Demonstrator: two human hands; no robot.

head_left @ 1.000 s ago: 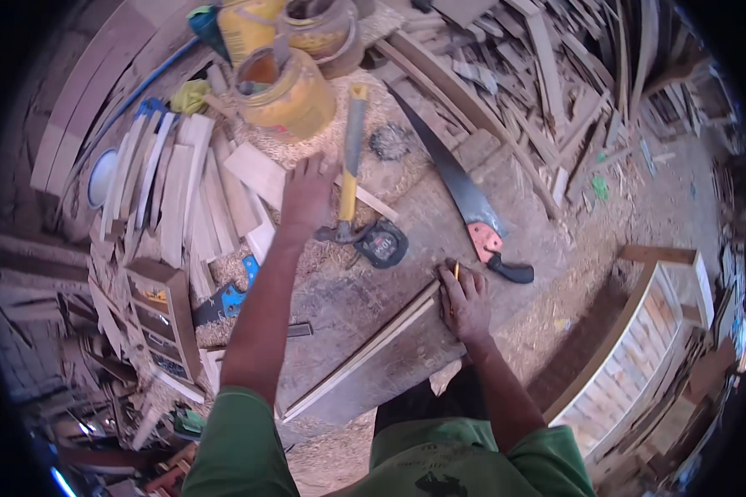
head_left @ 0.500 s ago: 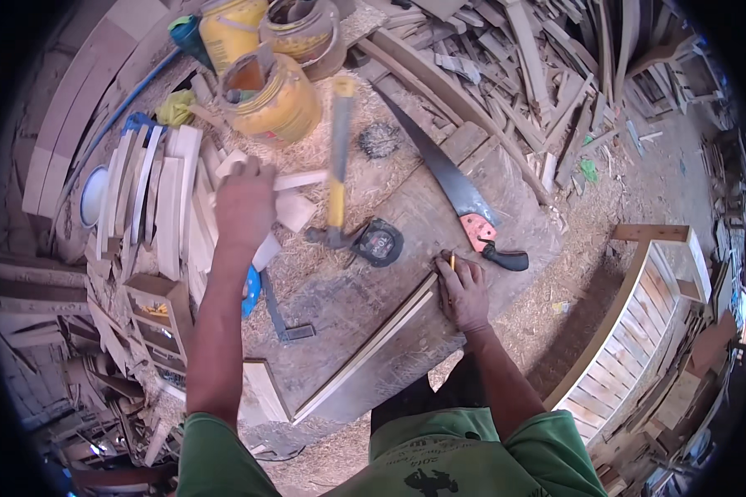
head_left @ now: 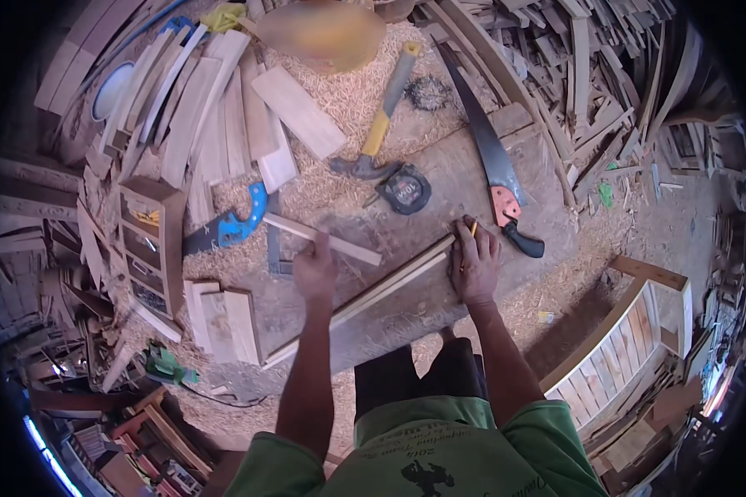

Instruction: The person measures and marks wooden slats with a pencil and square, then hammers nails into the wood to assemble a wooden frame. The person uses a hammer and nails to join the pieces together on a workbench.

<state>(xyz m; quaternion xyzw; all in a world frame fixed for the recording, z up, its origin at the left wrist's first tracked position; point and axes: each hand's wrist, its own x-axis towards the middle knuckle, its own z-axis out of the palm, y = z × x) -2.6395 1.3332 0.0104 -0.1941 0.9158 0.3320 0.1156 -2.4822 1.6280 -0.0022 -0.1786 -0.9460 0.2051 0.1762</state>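
Observation:
My left hand point(head_left: 315, 269) is closed around a short wooden strip point(head_left: 352, 248), which slants above the bench. At the bench's front edge, my right hand point(head_left: 477, 263) holds a yellow pencil point(head_left: 473, 229) between its fingers. Those fingers rest by the upper end of a long, narrow wooden piece point(head_left: 373, 296) lying along the edge. Beyond the hands are a black tape measure point(head_left: 406, 189) and a claw hammer point(head_left: 379, 128) with a yellow and grey handle. A metal square point(head_left: 274, 248) lies partly under the strip.
A handsaw point(head_left: 489, 141) lies right of the tape measure, and a blue-handled saw point(head_left: 239, 222) lies left. Planks point(head_left: 298, 112) are piled at the far left near a blurred yellow bucket point(head_left: 327, 33). A slatted wooden frame point(head_left: 609, 356) stands at the right on the floor.
My left hand has come back from the plank pile toward me, bringing the short strip. My right hand stays by the long piece with the pencil. The view has shifted.

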